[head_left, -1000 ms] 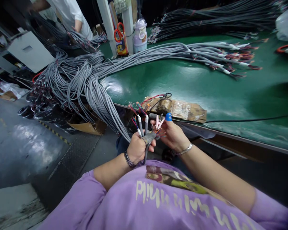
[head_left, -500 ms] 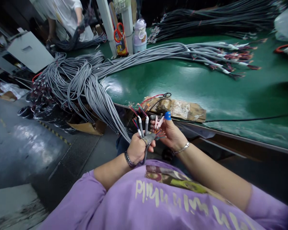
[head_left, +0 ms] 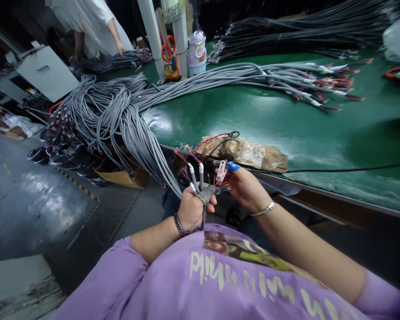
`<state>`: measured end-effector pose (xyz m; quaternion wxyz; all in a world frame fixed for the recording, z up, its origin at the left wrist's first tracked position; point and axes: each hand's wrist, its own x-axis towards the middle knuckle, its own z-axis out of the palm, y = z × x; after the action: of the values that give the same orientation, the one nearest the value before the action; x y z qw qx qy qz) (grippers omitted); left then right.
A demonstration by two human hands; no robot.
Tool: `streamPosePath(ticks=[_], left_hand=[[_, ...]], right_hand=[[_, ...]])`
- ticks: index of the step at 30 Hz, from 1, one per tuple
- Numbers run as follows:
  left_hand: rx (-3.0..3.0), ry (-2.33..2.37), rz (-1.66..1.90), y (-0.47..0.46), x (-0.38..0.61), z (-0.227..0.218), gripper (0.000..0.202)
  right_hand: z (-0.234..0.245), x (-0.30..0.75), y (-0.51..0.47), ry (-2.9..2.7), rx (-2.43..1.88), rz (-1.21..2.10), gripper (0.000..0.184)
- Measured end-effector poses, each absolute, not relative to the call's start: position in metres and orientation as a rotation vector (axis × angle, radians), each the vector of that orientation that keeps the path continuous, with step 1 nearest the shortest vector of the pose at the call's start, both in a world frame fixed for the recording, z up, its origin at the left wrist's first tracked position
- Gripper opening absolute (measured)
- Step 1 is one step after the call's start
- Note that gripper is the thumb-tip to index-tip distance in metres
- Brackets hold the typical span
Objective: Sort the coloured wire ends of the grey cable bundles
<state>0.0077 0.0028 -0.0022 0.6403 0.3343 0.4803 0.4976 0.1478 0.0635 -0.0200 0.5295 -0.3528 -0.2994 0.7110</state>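
My left hand (head_left: 190,210) is closed round several grey cables (head_left: 202,177) in front of my body. Their ends point up and away, with white bands and thin coloured wires fanning out. One end bends to the right over my left fingers, its stripped wires (head_left: 223,187) reaching toward the other hand. My right hand (head_left: 248,190), with a blue cover (head_left: 233,166) on the thumb, pinches a small pink clip (head_left: 222,170) just above those wires. Some of my right fingers are hidden behind the clip and thumb.
A worn wooden block (head_left: 253,154) with red and black leads lies at the edge of the green table (head_left: 286,115). Grey cable bundles (head_left: 120,111) drape over the table's left side. A bottle (head_left: 197,53) and red-handled scissors (head_left: 168,46) stand behind. Another person (head_left: 96,26) works far left.
My right hand has drawn slightly right, and the pink clip has turned more upright. My left hand keeps its hold on the cables. The other person's arm has lowered toward the table.
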Motion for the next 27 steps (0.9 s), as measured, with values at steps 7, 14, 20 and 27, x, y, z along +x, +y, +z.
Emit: streamPosePath(ticks=[7,14,20,27], left_hand=[[0.764,1.106,1.175,0.005,0.015,-0.003,0.037],[0.795,1.112,1.162,0.005,0.016,-0.005,0.040],[0.768,1.113,1.161,0.006,0.016,-0.004,0.040],[0.773,1.125,1.173,0.005,0.017,-0.006,0.042]], right_hand=[[-0.026,0.144,0.051,-0.786,-0.899,1.387,0.033],[-0.027,0.142,0.057,-0.830,-0.912,1.657,0.057],[-0.025,0.144,0.054,-0.992,-0.977,1.327,0.049],[-0.026,0.138,0.061,-0.696,-0.771,1.738,0.047]])
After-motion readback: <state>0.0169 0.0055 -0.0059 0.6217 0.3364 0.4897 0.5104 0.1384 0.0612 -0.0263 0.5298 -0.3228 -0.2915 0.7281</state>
